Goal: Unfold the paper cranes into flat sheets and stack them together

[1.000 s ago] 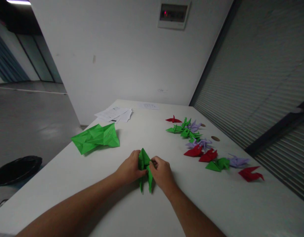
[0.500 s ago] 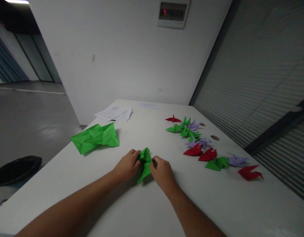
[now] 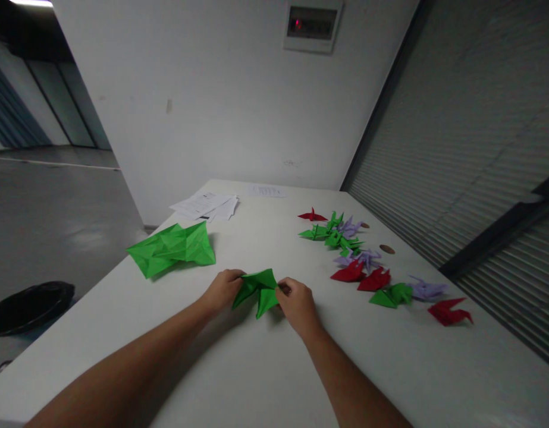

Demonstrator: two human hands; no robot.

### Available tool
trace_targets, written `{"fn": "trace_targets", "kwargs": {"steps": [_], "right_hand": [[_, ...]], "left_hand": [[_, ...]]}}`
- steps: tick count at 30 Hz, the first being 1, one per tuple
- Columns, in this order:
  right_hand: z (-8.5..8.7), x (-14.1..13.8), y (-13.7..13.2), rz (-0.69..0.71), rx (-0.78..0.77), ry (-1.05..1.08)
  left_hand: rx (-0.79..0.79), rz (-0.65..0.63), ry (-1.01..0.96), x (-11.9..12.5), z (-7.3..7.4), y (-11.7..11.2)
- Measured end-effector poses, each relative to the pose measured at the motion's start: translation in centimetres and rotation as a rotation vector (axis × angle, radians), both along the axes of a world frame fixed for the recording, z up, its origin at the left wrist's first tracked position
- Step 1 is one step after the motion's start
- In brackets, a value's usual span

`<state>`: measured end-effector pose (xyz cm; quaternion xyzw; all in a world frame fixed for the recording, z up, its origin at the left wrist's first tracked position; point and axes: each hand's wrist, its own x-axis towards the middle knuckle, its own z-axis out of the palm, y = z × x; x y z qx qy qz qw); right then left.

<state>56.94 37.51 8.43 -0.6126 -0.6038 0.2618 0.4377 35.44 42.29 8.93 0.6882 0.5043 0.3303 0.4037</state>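
Between my hands, over the white table (image 3: 238, 380), is a folded piece of green paper (image 3: 266, 292) with pointed flaps spread apart. My left hand (image 3: 224, 290) pinches its left side, fingers closed on the edge. On the right side, my right hand (image 3: 297, 301) grips the paper between thumb and fingers; some fingertips are hidden. Unfolded, creased green sheets (image 3: 173, 249) lie on the table to the left of my hands.
Several folded paper cranes in red (image 3: 450, 312), green (image 3: 392, 295) and purple (image 3: 428, 289) line the table's right side. Printed sheets (image 3: 205, 205) lie at the far left. A black-lined bin (image 3: 31, 309) stands on the floor left of the table. Window blinds (image 3: 479, 148) rise along the right.
My left hand has moved a little left, away from my right hand. The green paper between them is pulled wider, its flaps spread open.
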Motion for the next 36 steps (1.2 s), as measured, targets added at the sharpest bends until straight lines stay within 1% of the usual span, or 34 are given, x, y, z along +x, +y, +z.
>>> {"fn": "trace_targets", "kwargs": {"steps": [3,6,8,10,13,16,18,20,24,26,32,36], "right_hand": [[-0.3,0.1,0.5,-0.005,-0.092,0.309],[0.1,0.1,0.5,-0.002,-0.148,0.572],[0.4,-0.1,0.4,0.033,-0.149,0.679],[0.4,-0.3,0.2,0.102,-0.105,0.715],[-0.1,-0.6,0.0,0.239,0.004,0.667],[-0.8,-0.8,-0.1,0.328,0.075,0.489],[-1.0,-0.9,-0.1,0.324,0.094,0.32],[-0.8,-0.9,-0.2,0.288,0.104,0.197],[-0.3,-0.7,0.0,0.191,0.134,0.079],[-0.3,-0.5,0.2,0.15,0.135,0.067],[-0.8,0.4,1.0,0.073,0.149,0.174],[-0.9,0.7,1.1,0.017,0.081,0.283]], "left_hand": [[-0.155,0.003,-0.135,0.1,0.1,-0.2],[-0.277,-0.01,-0.247,0.5,0.3,-0.5],[-0.348,-0.015,-0.314,0.7,0.5,-0.7],[-0.419,-0.023,-0.375,0.9,0.6,-0.9],[-0.498,-0.037,-0.463,0.9,0.7,-0.9],[-0.571,-0.054,-0.519,0.8,0.9,-0.8],[-0.617,-0.064,-0.526,0.7,0.9,-0.7],[-0.646,-0.075,-0.522,0.6,0.8,-0.6],[-0.684,-0.097,-0.502,0.5,0.5,-0.5],[-0.701,-0.098,-0.488,0.4,0.4,-0.5],[-0.71,-0.117,-0.479,0.2,0.7,-0.3],[-0.681,-0.13,-0.529,0.1,1.1,-0.4]]}}
